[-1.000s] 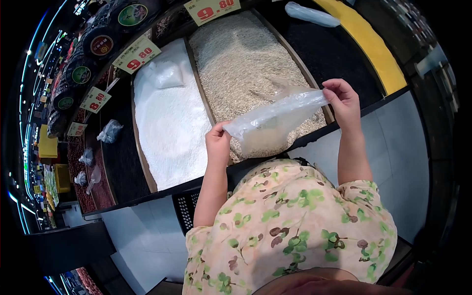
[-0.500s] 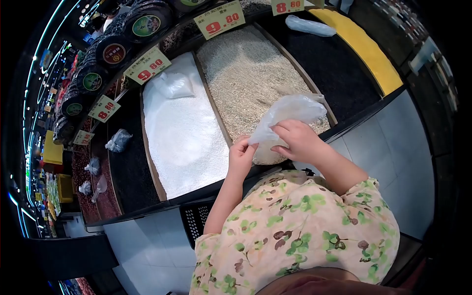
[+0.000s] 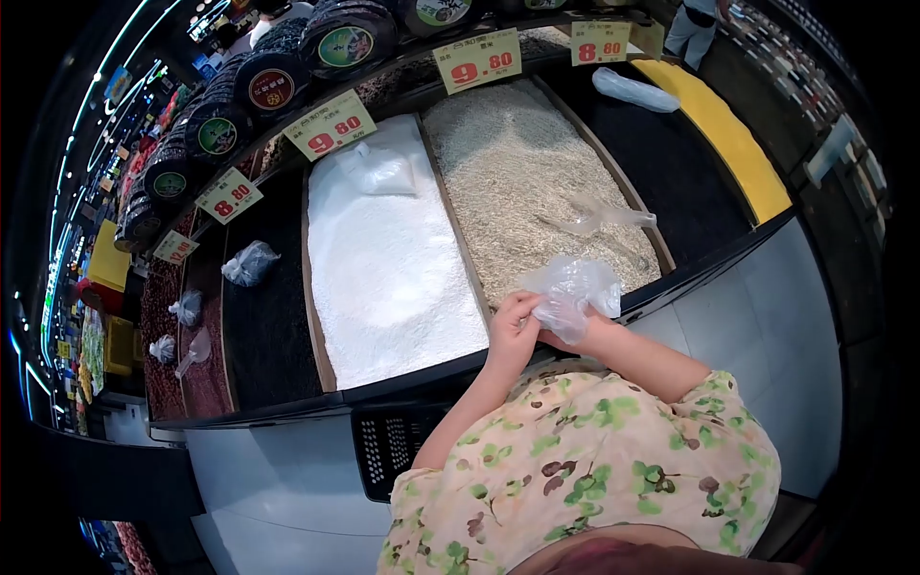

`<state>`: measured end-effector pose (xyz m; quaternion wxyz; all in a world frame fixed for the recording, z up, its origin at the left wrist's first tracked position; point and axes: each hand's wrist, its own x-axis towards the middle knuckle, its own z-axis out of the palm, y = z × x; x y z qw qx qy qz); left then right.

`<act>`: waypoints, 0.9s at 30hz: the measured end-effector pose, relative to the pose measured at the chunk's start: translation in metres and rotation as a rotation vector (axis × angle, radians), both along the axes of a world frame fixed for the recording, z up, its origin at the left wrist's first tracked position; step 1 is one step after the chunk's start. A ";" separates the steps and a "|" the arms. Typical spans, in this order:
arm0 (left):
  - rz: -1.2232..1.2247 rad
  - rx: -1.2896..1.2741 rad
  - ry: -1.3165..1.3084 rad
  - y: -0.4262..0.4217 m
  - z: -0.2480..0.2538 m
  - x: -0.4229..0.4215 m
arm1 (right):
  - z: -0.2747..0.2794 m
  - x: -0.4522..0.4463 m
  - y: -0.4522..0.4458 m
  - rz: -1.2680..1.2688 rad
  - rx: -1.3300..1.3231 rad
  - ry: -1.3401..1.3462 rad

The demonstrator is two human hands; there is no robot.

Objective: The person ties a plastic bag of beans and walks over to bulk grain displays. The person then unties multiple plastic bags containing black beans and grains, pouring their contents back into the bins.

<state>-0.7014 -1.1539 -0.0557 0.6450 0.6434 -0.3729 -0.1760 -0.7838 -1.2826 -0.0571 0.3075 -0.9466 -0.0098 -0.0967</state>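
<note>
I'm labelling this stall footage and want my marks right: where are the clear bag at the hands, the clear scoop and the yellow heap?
Clear bag [image 3: 579, 286]: head view, its crumpled middle.
Clear scoop [image 3: 628, 218]: head view, its handle.
Yellow heap [image 3: 733, 144]: head view, its bare surface near mid-length.

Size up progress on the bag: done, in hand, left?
Done: the clear bag looks bunched up.
In hand: the left hand pinches its near edge; the right hand, partly hidden behind it, is close against it.
Left, likely: closing it and setting it down, since no knot shows and the fingers hold it. Contents: can't tell.
</note>
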 end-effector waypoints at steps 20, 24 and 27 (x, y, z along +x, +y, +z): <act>0.224 0.202 0.178 0.040 -0.065 0.039 | 0.066 0.038 -0.067 -0.176 0.593 0.068; 0.195 0.034 0.416 0.032 -0.036 0.039 | 0.113 0.039 -0.070 -0.177 0.766 0.005; 0.180 -0.006 0.466 0.032 -0.017 0.041 | 0.129 0.051 -0.083 -0.093 0.856 0.014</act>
